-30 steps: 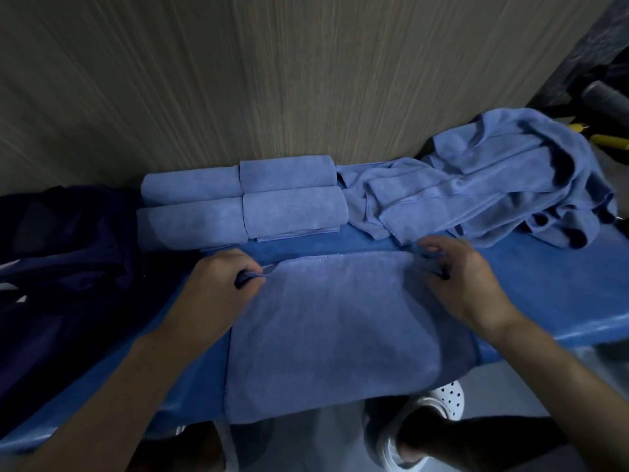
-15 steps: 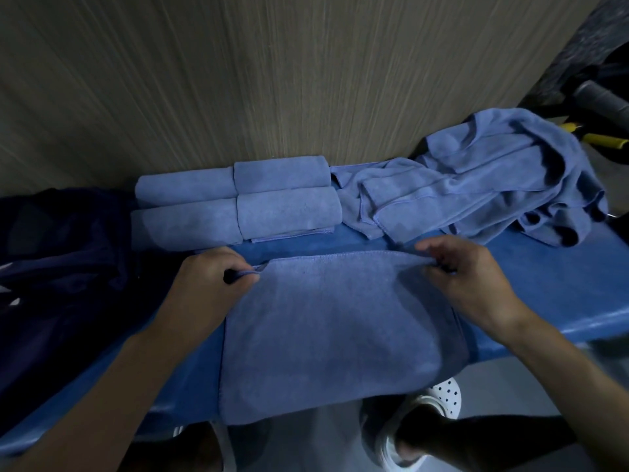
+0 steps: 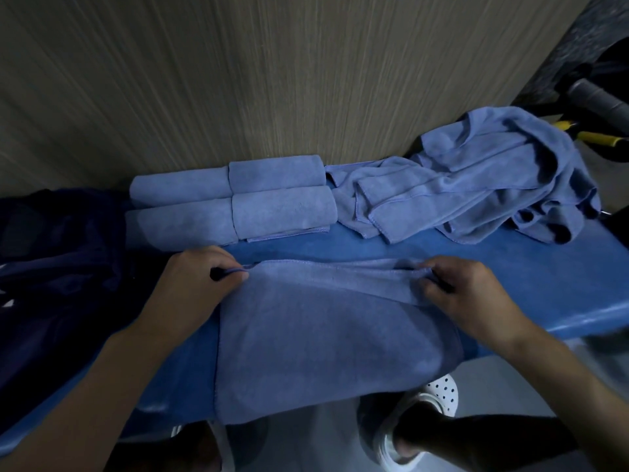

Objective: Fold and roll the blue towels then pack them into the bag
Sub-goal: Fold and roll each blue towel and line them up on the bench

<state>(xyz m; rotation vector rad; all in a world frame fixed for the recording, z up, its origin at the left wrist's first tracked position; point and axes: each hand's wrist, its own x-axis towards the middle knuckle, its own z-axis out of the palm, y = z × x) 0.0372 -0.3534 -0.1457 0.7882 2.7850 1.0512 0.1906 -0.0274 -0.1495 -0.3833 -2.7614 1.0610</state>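
Note:
A folded blue towel (image 3: 316, 342) lies flat on the blue table (image 3: 531, 281), its near edge hanging over the front. My left hand (image 3: 194, 287) pinches its far left corner and my right hand (image 3: 466, 294) pinches its far right corner, and the far edge is lifted and curled a little toward me. Several rolled blue towels (image 3: 235, 202) lie in two rows against the wall. A heap of loose blue towels (image 3: 476, 178) sits at the back right. A dark navy bag (image 3: 58, 267) lies at the left.
A wood-grain wall (image 3: 272, 80) stands right behind the table. Yellow-handled tools (image 3: 599, 137) and a grey cylinder (image 3: 595, 97) lie beyond the right end. White perforated shoes (image 3: 439, 396) show on the floor below the table's front edge.
Both hands have drawn the towel's far edge slightly toward me, and the edge has begun to turn over. The rolled towels and the heap have not moved.

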